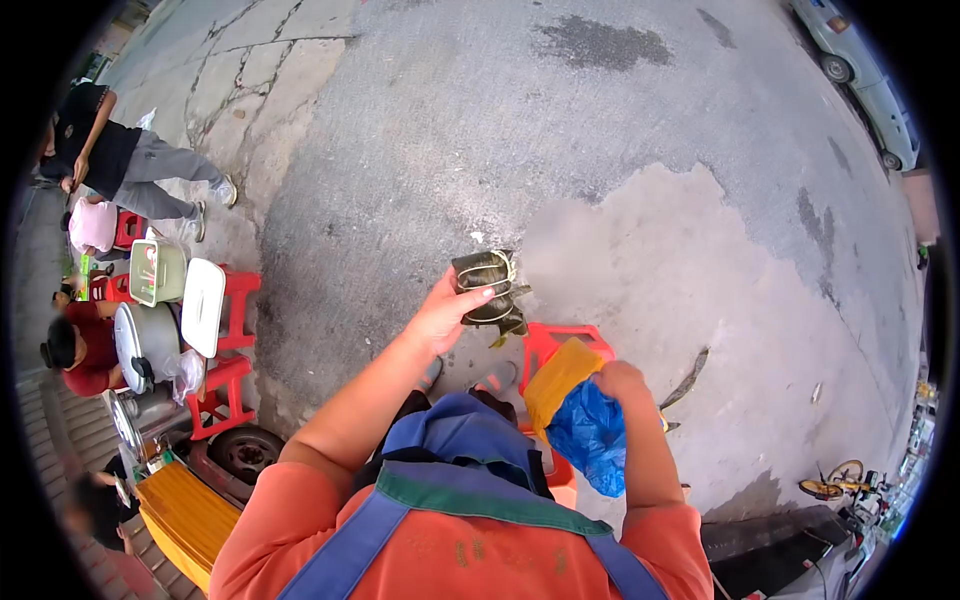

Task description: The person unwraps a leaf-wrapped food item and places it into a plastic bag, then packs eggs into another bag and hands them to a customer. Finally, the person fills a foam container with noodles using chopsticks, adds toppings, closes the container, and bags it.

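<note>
My left hand (447, 314) is closed around a leaf-wrapped rice dumpling (zongzi) (485, 285), dark green and tied with pale string. Thumb across its front, it is held out over the pavement, with loose leaf ends hanging at its lower right. On the other side, my right hand (622, 382) is closed on the top of a crumpled blue plastic bag (588, 432). A flat yellow-orange piece (563, 378) that looks like a bag or sheet lies against the blue bag, close to my fingers. The right fingertips are partly hidden.
A red plastic stool (545, 342) stands before me, partly behind the bags. At left are red stools (240, 300), a large metal pot (150, 340), a green tub (158, 272) and several people. Parked vehicles (860, 75) and a yellow bicycle (840, 482) are at right.
</note>
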`<state>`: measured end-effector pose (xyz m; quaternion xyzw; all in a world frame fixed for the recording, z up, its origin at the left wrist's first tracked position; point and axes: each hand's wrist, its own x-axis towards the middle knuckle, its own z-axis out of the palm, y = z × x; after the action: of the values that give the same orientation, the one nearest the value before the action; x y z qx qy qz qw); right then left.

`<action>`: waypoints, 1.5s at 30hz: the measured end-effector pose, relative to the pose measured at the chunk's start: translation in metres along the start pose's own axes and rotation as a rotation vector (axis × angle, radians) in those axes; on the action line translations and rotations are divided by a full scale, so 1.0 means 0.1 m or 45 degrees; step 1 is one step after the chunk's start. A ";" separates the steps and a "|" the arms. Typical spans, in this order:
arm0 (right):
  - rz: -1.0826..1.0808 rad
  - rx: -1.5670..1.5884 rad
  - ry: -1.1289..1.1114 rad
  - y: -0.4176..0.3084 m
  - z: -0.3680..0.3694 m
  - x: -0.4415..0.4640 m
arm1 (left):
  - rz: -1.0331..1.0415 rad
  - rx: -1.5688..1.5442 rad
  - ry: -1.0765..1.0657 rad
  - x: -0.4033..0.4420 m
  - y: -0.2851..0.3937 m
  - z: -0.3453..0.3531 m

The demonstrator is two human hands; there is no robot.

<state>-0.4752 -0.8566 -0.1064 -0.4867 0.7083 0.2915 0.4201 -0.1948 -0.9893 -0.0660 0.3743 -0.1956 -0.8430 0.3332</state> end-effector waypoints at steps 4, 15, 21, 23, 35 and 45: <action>-0.659 0.937 1.138 -0.53 -0.52 -0.32 | 0.150 0.237 0.000 0.02 0.03 0.22; -0.902 1.317 1.261 -1.18 -1.08 -0.40 | 0.245 0.296 0.031 -0.11 0.09 0.75; -1.161 2.689 0.923 -1.08 -1.67 -0.73 | 0.224 0.528 0.156 -0.06 -0.04 0.63; -1.219 2.812 0.647 -1.17 -1.82 -0.95 | 0.319 1.350 0.260 -0.13 0.02 0.62; -0.816 2.492 1.346 0.67 -1.65 -0.56 | 0.268 2.760 -0.513 -0.03 0.54 0.22; -0.296 2.885 1.397 1.68 0.03 -0.99 | 0.391 0.636 0.044 0.05 0.61 -0.13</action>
<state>-0.6137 -0.7502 -0.0205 0.0294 0.5939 -0.7554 0.2753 -0.1622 -1.0365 -0.0418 0.4251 -0.4458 -0.7019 0.3576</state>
